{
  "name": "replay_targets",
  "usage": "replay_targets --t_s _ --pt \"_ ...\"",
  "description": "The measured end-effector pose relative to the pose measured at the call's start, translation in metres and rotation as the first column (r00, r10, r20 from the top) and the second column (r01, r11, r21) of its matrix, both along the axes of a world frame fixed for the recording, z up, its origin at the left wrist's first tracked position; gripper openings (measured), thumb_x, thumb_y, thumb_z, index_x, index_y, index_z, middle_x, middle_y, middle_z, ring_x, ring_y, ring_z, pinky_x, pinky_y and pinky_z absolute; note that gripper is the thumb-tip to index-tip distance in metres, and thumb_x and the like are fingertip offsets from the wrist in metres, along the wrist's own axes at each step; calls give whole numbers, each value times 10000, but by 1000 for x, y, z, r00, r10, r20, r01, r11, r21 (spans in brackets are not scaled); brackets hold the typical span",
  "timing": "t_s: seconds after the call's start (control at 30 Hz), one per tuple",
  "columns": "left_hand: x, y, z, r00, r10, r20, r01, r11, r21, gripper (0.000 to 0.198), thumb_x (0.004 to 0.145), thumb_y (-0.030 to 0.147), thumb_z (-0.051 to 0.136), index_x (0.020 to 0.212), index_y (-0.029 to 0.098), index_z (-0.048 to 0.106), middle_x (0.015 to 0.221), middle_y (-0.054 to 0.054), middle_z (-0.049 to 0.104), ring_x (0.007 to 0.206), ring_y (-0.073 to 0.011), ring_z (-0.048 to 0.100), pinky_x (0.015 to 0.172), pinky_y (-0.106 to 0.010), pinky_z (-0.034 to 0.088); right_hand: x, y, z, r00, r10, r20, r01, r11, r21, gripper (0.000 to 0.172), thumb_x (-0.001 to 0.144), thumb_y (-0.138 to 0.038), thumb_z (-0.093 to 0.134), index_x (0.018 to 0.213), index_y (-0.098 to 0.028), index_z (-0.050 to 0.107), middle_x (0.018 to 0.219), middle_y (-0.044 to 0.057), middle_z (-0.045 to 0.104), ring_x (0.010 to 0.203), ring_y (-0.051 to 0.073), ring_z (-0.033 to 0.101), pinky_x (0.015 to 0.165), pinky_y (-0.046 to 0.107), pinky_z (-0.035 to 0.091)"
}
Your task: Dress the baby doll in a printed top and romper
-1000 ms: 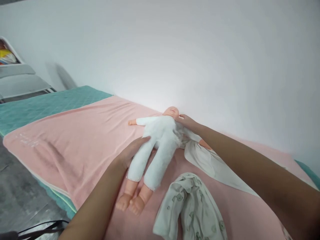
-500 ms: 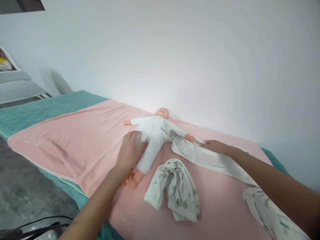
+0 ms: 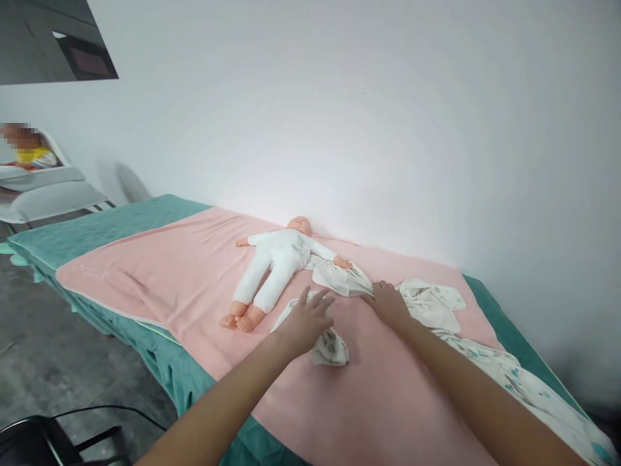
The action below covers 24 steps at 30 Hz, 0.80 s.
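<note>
A baby doll point(image 3: 276, 259) in a white long-sleeved outfit lies on its back, arms stretched out, feet toward me. My left hand point(image 3: 306, 321) is over a small patterned baby garment point(image 3: 332, 349), its fingers spread, covering much of that cloth. To the right of the doll, my right hand point(image 3: 388, 304) closes on a white garment point(image 3: 339, 277), which bunches at the fingers. One end of this garment lies under the doll's outstretched arm. More white cloth point(image 3: 431, 301) lies crumpled beyond my right hand.
A pink blanket point(image 3: 145, 265) covers much of a green-covered bed point(image 3: 121, 217) against a white wall point(image 3: 339, 129). Patterned white cloth point(image 3: 528, 382) lies at the right. A white high chair point(image 3: 58, 197) holding a small figure stands far left. A black chair point(image 3: 33, 440) is at lower left.
My left hand has moved right, from the doll's leg to the patterned garment. My right hand has taken hold of the white garment, which is now gathered. The view has shifted.
</note>
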<state>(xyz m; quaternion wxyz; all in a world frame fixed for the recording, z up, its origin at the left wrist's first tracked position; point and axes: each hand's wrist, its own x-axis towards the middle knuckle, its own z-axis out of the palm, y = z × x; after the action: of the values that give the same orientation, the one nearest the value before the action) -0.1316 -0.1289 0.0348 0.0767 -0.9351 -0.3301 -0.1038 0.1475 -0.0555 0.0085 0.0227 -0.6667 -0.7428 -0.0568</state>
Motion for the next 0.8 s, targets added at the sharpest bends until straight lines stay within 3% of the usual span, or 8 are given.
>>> replay_targets --t_s 0.07,0.17,0.23,0.37,0.47,0.53,0.63,0.8 --pt "13 1 3 996 37 81 -37 999 -4 181 788 108 544 909 206 636 1400 -78 468 1400 -307 267 1127 -588 195 -7 -5 -9 999 -45 -1 45 994 95 398 970 -418 312 1115 -120 531 1143 189 556 1083 298 486 869 398 355" --pt "50 -8 0 944 141 297 -132 990 -51 189 850 133 496 994 199 600 1313 -73 539 1338 -253 367 1113 -486 307 -10 -6 -19 997 -71 -12 72 982 176 343 974 -364 305 1080 -131 533 1095 173 566 1051 287 484 855 389 343" --pt "81 -21 -11 899 169 403 -143 985 -94 197 887 211 494 1067 193 574 1261 -78 571 1289 -227 420 1099 -435 347 -7 -2 -24 997 -69 -18 71 977 201 321 972 -353 311 1063 -145 538 1069 158 576 1034 277 489 845 382 342" --pt "126 -51 -45 897 92 432 -84 996 -37 327 885 238 500 1208 187 515 1317 -104 539 1269 -258 437 1091 -516 325 4 10 -30 998 -55 -15 57 978 201 344 968 -404 318 1052 -163 549 1051 148 594 1009 273 504 815 375 353" --pt "129 -66 -65 860 51 507 -72 997 23 348 858 144 474 1203 165 515 1293 -119 545 1214 -257 476 1031 -467 379 11 17 -32 1000 -20 -18 22 985 173 395 964 -467 307 1075 -174 546 1072 135 601 1007 264 512 817 366 357" --pt "124 -72 -71 834 76 546 -93 996 3 225 828 97 478 1017 176 570 1077 -95 623 1000 -225 565 863 -392 454 13 20 -32 1000 0 -30 4 988 153 426 960 -498 297 1078 -172 545 1076 134 604 1010 260 512 828 363 356" --pt "118 -75 -75 856 76 512 -82 997 -12 107 803 97 503 770 196 522 745 -34 584 702 -184 530 637 -335 406 14 21 -30 998 19 -63 -10 991 130 444 958 -507 288 1070 -164 547 1074 146 605 1022 268 503 842 369 355" --pt "121 -75 -75 864 84 497 -98 995 2 98 811 143 515 732 194 488 718 -30 563 682 -186 501 614 -337 351 8 18 -18 988 65 -143 -54 995 80 376 960 -431 309 1052 -160 553 1107 169 592 1073 282 486 884 380 349"
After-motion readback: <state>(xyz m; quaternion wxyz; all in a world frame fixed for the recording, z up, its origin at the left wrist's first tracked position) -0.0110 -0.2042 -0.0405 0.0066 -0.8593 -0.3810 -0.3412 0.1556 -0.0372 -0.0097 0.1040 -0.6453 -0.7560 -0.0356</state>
